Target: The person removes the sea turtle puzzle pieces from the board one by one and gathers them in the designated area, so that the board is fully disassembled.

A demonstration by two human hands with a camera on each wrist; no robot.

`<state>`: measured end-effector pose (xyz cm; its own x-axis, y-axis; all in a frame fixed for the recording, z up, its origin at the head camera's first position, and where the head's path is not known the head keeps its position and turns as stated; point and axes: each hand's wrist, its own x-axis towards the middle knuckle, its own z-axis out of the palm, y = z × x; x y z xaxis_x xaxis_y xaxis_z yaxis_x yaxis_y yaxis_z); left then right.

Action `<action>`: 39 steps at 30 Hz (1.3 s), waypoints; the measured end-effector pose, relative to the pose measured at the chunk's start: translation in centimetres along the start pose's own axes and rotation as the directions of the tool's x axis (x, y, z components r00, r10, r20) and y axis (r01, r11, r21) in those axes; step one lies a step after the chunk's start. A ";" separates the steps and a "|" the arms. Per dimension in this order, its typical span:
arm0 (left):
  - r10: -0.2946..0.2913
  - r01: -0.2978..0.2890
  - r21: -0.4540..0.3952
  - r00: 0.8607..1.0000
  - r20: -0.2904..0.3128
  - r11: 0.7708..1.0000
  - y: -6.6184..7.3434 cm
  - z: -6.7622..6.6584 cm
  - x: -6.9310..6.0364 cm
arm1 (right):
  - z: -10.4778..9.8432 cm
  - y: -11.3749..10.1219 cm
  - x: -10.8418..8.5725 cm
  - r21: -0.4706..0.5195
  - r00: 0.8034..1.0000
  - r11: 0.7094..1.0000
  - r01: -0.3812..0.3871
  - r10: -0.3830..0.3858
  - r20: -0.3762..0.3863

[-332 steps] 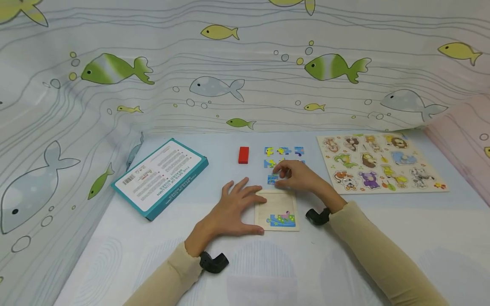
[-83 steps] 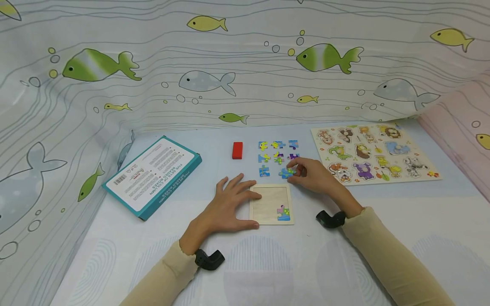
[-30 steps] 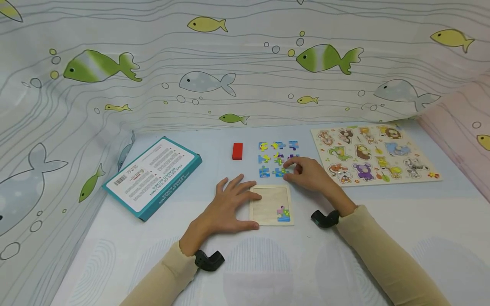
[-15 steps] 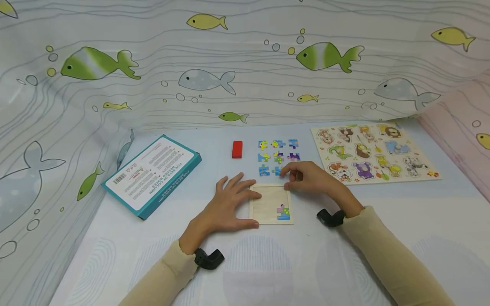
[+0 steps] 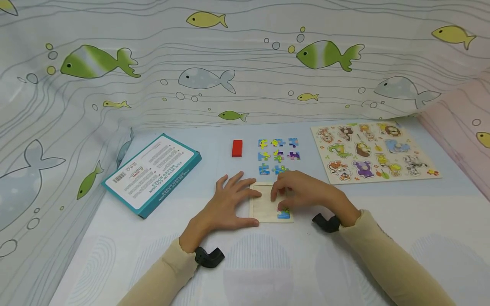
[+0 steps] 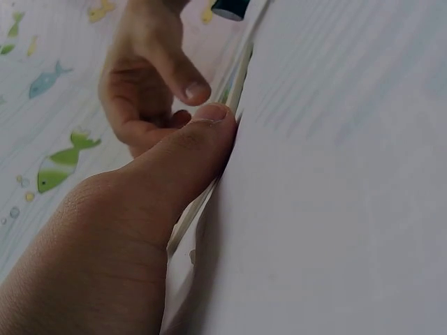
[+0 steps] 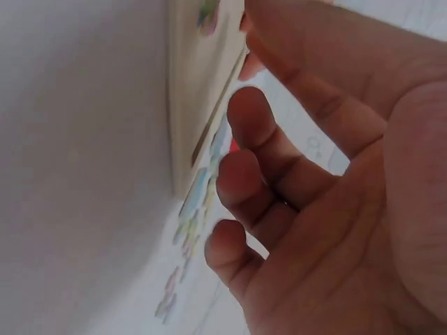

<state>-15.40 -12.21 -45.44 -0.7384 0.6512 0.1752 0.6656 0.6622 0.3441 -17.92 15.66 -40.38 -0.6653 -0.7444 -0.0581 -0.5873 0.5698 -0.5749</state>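
Observation:
The left hand (image 5: 229, 205) lies spread at the left side of a small square wooden puzzle tray (image 5: 264, 209), its index finger and thumb on the rim. In the left wrist view, the thumb (image 6: 185, 150) presses along the tray's edge. The right hand (image 5: 306, 191) hovers over the tray's right half, fingers bent, thumb and index apart. Below its thumb, a blue-and-green jigsaw piece (image 5: 284, 214) sits in the tray's lower right corner, partly hidden. Nothing shows between the right fingers (image 7: 241, 178) in the right wrist view. Several loose jigsaw pieces (image 5: 264, 170) lie in rows behind the tray.
A red block (image 5: 237, 148) is left of the loose pieces. At the left lies a teal-edged white box (image 5: 153, 174). An animal puzzle board (image 5: 373, 153) lies at the back right. Fish-printed cloth (image 5: 206, 55) rises behind and beside the table.
Since the earliest frame, a blue-and-green piece has gone from the tray to the front row, where the right hand adjusted it. The right hand then moved over the tray; the left stayed.

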 end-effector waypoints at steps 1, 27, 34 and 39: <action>0.000 0.000 -0.001 1.000 0.001 1.000 0.0 0.0 0.0 | 0.0 -0.3 -0.1 -0.005 1.000 1.000 0.004 -0.004 0.020; 0.000 0.000 -0.006 1.000 0.000 1.000 0.0 0.0 0.0 | 0.1 -1.3 -0.3 0.012 0.985 0.999 -0.052 0.050 0.163; -0.001 0.001 -0.007 1.000 0.002 1.000 0.1 -0.1 0.0 | 0.1 -1.3 -0.2 0.023 0.984 0.999 -0.042 0.038 0.173; 0.000 0.000 -0.003 1.000 0.001 1.000 0.1 -0.1 0.0 | 0.1 -1.4 -0.3 0.025 0.983 0.998 -0.051 0.045 0.176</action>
<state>-15.31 -12.18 -45.29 -0.7381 0.6518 0.1744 0.6655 0.6608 0.3471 -16.88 15.06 -39.62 -0.5999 -0.7673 -0.2267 -0.5410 0.5977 -0.5916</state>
